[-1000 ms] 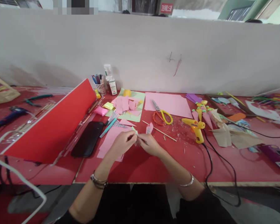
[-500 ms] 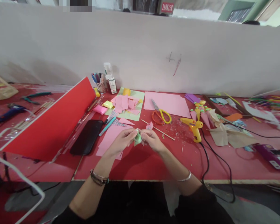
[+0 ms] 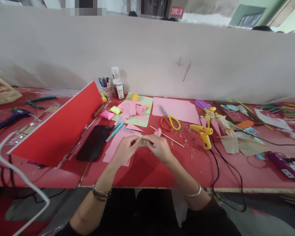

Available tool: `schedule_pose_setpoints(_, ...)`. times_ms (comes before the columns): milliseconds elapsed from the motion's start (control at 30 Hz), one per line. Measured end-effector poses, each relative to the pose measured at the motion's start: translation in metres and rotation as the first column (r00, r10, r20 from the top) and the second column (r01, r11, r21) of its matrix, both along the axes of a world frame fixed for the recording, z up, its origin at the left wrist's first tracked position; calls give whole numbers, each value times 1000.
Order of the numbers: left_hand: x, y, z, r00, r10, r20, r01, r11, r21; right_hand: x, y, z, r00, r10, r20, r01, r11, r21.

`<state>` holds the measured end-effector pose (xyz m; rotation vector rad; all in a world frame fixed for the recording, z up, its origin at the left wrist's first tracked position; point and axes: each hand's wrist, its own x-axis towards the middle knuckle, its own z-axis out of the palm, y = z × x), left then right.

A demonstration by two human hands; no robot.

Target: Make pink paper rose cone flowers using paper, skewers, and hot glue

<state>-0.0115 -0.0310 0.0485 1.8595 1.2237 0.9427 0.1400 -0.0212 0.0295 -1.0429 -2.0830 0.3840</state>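
Observation:
Between both hands is a small green packet (image 3: 143,142) in what looks like a clear wrapper, mostly covered by fingers. My left hand (image 3: 127,147) pinches it from the left, thumb and fingers pressed together. From the other side my right hand (image 3: 160,147) pinches it too. A thin wooden stick (image 3: 172,139) lies just beyond my right hand, with a small pink folded piece (image 3: 158,132) close to its end. Pink paper sheets (image 3: 118,146) lie under and beside my left hand.
Scissors (image 3: 170,122) with red and yellow handles lie behind the hands. A yellow glue gun (image 3: 204,133) with a black cable is on the right. To the left are a black phone (image 3: 93,143) and a leaning red board (image 3: 61,126). Pink and yellow packets (image 3: 107,114) lie farther back.
The green packet has tipped and shows less between my fingers. My hands have rolled inward over it and stay close together. The view has shifted slightly.

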Motion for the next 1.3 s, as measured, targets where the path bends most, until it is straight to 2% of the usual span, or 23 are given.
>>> schedule_pose_setpoints(100, 2, -3, 0, 1000, 16, -26, -15, 999, 37, -3, -7, -3, 991, -92, 92, 92, 996, 2)
schedule_pose_setpoints(167, 3, -4, -1, 996, 28, -86, -22, 997, 74, -6, -10, -3, 992, -89, 94, 94, 994, -51)
schedule_pose_setpoints(300, 2, -5, -3, 977, 17, -213, 5, 995, 99, -10, -11, 1, 997, 3, -79, -19, 980, -197)
schedule_pose_setpoints(433, 1, -5, -3, 966, -33, -256, 52, 996, 68, -12, -7, 0, 973, 73, -218, -142, 937, -320)
schedule_pose_setpoints(633, 1, -8, -1, 944, -91, -316, 95, 996, -4, -9, -2, -2, 957, 184, -224, -277, 808, -521)
schedule_pose_setpoints(800, 3, -11, 1, 920, -115, -374, 108, 993, -39, -8, 0, -4, 926, 291, -239, -373, 622, -689)
schedule_pose_setpoints(867, 5, -11, 0, 919, -119, -377, 111, 993, -41, -8, 1, -5, 926, 294, -237, -371, 590, -717)
schedule_pose_setpoints(933, 6, -11, -2, 922, -121, -368, 111, 993, -47, -8, 1, -7, 935, 285, -211, -346, 606, -716)
schedule_pose_setpoints(1100, 4, -13, -12, 932, -97, -349, 92, 995, -29, -12, 0, -10, 955, 236, -181, -296, 695, -655)
schedule_pose_setpoints(1200, -1, -16, -16, 942, -14, -336, 54, 993, 109, -14, -1, -10, 966, 175, -189, -254, 765, -592)
schedule_pose_setpoints(1300, -6, -19, -16, 924, 92, -370, 25, 953, 301, -15, -2, -9, 971, 141, -192, -225, 806, -547)
